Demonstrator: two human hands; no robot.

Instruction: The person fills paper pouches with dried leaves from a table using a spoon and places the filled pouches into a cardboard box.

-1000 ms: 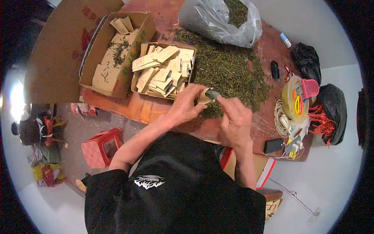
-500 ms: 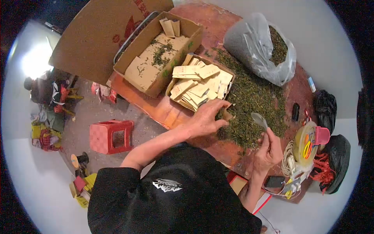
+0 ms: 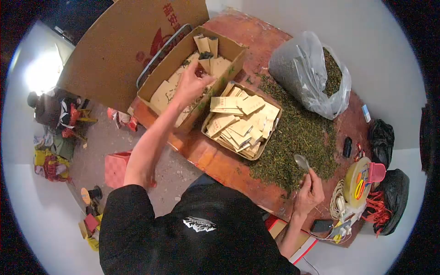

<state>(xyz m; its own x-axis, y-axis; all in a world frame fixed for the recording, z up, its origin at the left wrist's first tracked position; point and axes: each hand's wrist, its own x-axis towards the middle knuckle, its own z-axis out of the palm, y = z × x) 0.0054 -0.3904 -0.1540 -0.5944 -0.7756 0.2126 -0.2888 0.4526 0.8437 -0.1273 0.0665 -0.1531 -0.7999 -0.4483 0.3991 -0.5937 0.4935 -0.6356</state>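
Note:
My left hand (image 3: 191, 83) is over the large cardboard box (image 3: 153, 68), its thumb and fingers apart. Just beyond its fingertips a small brown paper packet (image 3: 205, 65) leans with its mouth up, dark dried leaves showing at the top. Two more paper packets (image 3: 207, 44) stand behind that one. A clear spoon (image 3: 301, 161) is pinched by its handle in my right hand (image 3: 309, 195), above the near edge of the pile of dried leaves (image 3: 298, 137). Whether the spoon carries any leaves I cannot tell.
A smaller box (image 3: 260, 153) full of flat paper packets (image 3: 243, 120) sits between the large box and the leaves. Behind the pile stands a plastic bag (image 3: 300, 73) of leaves. A round tub (image 3: 353, 183) with scissors (image 3: 359, 189) and cord (image 3: 338, 199) lie at right.
My left hand has gone from beside the small box, where it held a paper packet, up over the large box. A leaf-filled packet now stands there. The spoon hand has shifted slightly downward.

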